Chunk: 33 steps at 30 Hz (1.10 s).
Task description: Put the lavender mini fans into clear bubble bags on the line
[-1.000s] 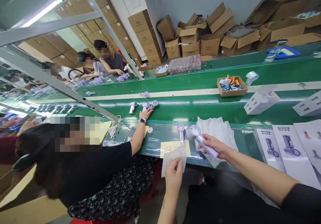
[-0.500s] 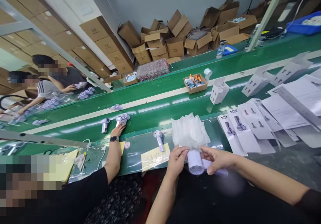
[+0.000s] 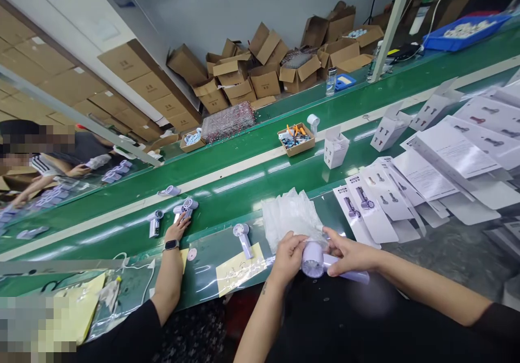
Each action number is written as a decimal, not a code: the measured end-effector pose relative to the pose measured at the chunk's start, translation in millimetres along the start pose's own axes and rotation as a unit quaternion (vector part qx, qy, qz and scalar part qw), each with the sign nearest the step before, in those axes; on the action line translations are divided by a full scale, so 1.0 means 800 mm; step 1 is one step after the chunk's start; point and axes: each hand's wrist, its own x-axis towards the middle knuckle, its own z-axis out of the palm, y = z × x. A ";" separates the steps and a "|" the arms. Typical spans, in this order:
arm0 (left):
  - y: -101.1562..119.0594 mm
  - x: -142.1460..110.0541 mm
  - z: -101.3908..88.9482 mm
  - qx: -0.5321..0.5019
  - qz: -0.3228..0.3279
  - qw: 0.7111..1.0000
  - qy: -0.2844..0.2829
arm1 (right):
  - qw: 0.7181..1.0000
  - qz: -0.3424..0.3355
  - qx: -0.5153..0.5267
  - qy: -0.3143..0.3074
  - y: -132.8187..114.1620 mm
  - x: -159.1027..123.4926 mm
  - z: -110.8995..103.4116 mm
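A light purple handheld fan [image 3: 312, 261] lies sideways in front of me at the bench edge, its round head facing down toward me and its handle pointing right. My right hand [image 3: 349, 252] is closed around the fan where head and handle meet. My left hand [image 3: 287, 259] pinches the clear edge of a plastic bag at the left of the fan head. Behind both hands spreads a pile of translucent plastic bags [image 3: 288, 219]. Another purple fan [image 3: 244, 238] rests on a yellow paper sheet [image 3: 239, 271] to the left.
Printed flat boxes [image 3: 374, 206] overlap at the right. On the green conveyor [image 3: 244, 181] stand an upright white box [image 3: 336, 149] and a carton of tools [image 3: 296, 140]. A co-worker's hand [image 3: 179, 226] touches fans at the left. Other people work farther left.
The whole view has shifted, so the bench items sit farther left. The held fan has turned a little, showing more of its handle. Both hands keep their hold.
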 end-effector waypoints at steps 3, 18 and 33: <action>-0.002 0.008 -0.010 0.053 0.040 0.996 -0.058 | 0.999 -0.024 0.025 -0.017 0.000 -0.002 -0.001; -0.014 -0.032 0.024 0.357 0.348 0.859 0.112 | 0.982 -0.066 0.059 0.166 0.019 -0.001 0.028; 0.024 -0.012 0.081 0.092 0.117 0.985 0.089 | 0.945 -0.078 0.059 0.311 0.035 -0.015 0.018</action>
